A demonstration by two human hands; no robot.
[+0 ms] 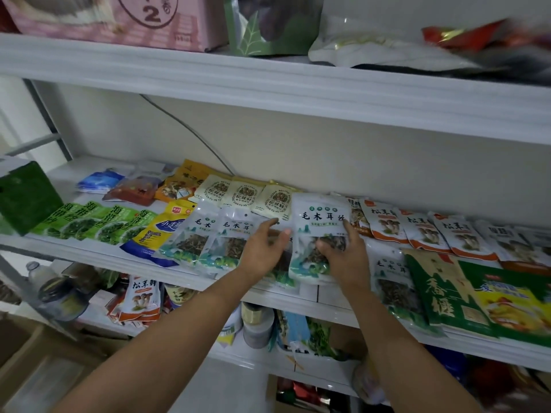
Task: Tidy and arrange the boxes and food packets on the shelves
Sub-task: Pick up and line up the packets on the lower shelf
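The white middle shelf board (89, 248) looks about half sorted, judged from how its packets lie. Left of the hands, glossy green seaweed packets (98, 223) overlap in a neat fanned row along its front edge, then a yellow-and-blue plastic pouch (155, 234), then two white-and-teal packets of dark shredded fungus (208, 242) in the same overlapping order. Behind these, three cream mushroom-seasoning sachets (247, 196) stand in line. Right of the hands, white-and-orange mushroom packets (423, 231) form another fanned row.

What seems left: at the shelf's right front, a large dark-green flat packet with gold characters (435, 296), a green-and-yellow snack packet (512, 299) and one more fungus packet (390, 281) lie heaped and hanging over the edge. At the back left, a blue pouch (100, 180), a reddish pouch (134, 190) and an orange pouch (182, 183) lie loose. The lower shelf (298, 365) holds a jumble of packets and jars, and the upper shelf (268, 73) carries a pink cardboard box (119, 19) beside slumped bags.

The white-and-teal fungus packet in hand (316, 234) sits at the shelf's middle front, tilted up. The right hand (343, 254) grips its right edge, fingers curled over the face. The left hand (265, 248) lies half open, fingers spread on the packets just left of it; whether it pinches anything I cannot tell.

The overhanging heap on the right crowds the spot where the row would continue.
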